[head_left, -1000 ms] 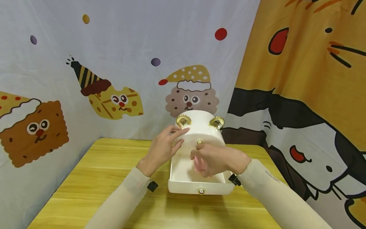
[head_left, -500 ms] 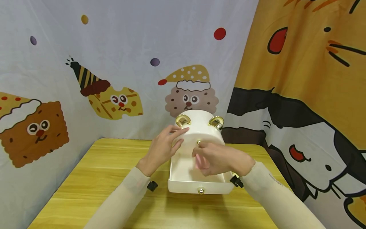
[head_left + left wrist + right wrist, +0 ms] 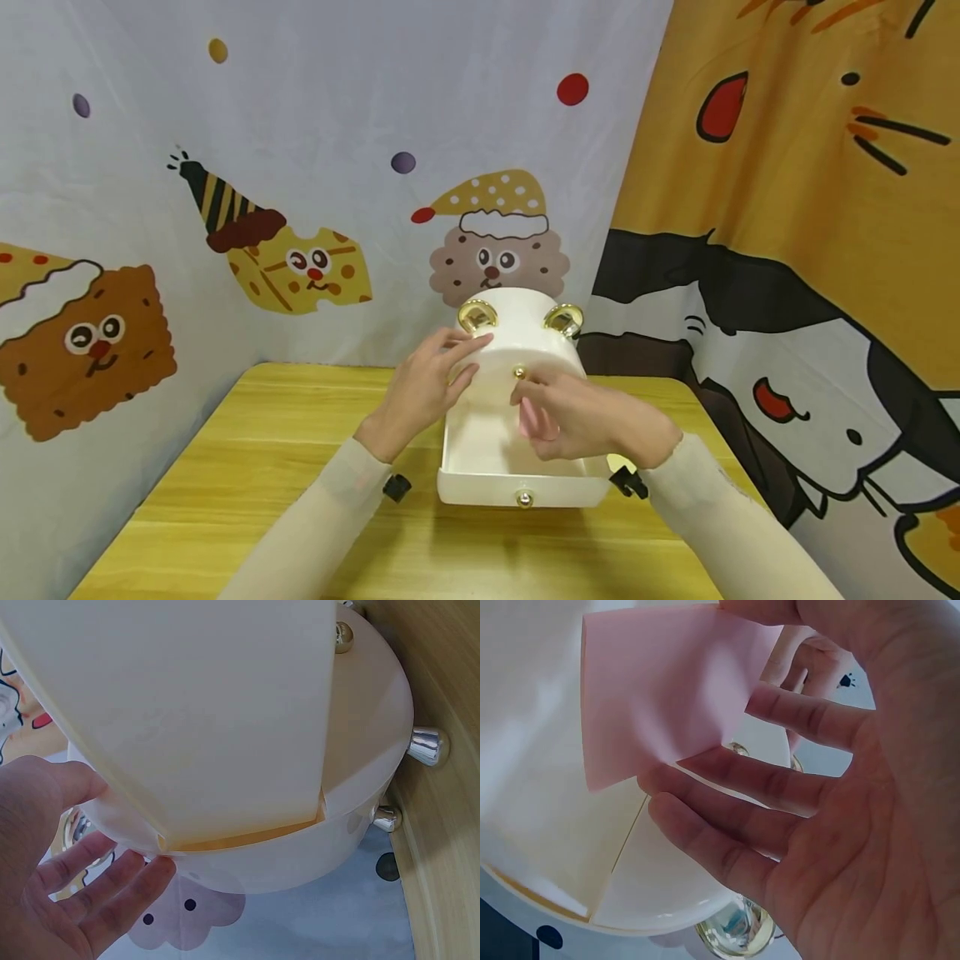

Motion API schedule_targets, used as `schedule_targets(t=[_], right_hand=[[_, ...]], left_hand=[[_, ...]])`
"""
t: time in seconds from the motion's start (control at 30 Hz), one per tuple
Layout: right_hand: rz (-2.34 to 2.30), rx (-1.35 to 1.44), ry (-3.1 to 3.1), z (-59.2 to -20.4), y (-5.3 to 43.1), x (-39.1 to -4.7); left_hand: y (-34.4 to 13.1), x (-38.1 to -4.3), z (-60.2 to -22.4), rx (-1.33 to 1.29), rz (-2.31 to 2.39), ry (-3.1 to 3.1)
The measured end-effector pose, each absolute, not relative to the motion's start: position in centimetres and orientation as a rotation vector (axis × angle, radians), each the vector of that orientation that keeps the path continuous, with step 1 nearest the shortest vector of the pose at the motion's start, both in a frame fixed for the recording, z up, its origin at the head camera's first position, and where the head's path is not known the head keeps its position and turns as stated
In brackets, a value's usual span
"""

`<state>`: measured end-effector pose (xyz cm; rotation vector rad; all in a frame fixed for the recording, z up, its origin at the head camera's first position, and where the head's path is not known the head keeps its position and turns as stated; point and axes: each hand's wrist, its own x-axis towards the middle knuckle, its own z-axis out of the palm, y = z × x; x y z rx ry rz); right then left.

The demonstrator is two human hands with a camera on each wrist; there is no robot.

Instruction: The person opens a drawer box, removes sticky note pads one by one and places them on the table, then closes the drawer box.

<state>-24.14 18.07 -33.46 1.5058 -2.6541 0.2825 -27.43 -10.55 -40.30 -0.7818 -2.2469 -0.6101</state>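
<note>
Pinching the pink sheet (image 3: pixel 667 690) lightly is probably serving best, since firm pressure is likely risking a crease; holding it clear of the walls of the drawer (image 3: pixel 480 490) is seemingly helping too. The right hand (image 3: pixel 588 417) is gripping the sheet between thumb and fingers, the sheet sitting at the fingertips, over the pulled-out drawer. The left hand (image 3: pixel 420 385), its fingers apart, is touching the white box (image 3: pixel 517 315), apparently steadying it.

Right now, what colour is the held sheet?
The sheet is pink, clearest in the right wrist view.
</note>
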Motion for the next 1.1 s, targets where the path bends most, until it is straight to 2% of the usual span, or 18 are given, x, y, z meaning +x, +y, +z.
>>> schedule_targets(t=[1.1], right_hand=[[0.326,1.362,-2.646,-33.9,20.6,-23.0]], left_hand=[[-10.5,-27.3,-40.0,-0.770,-0.595,-2.286]])
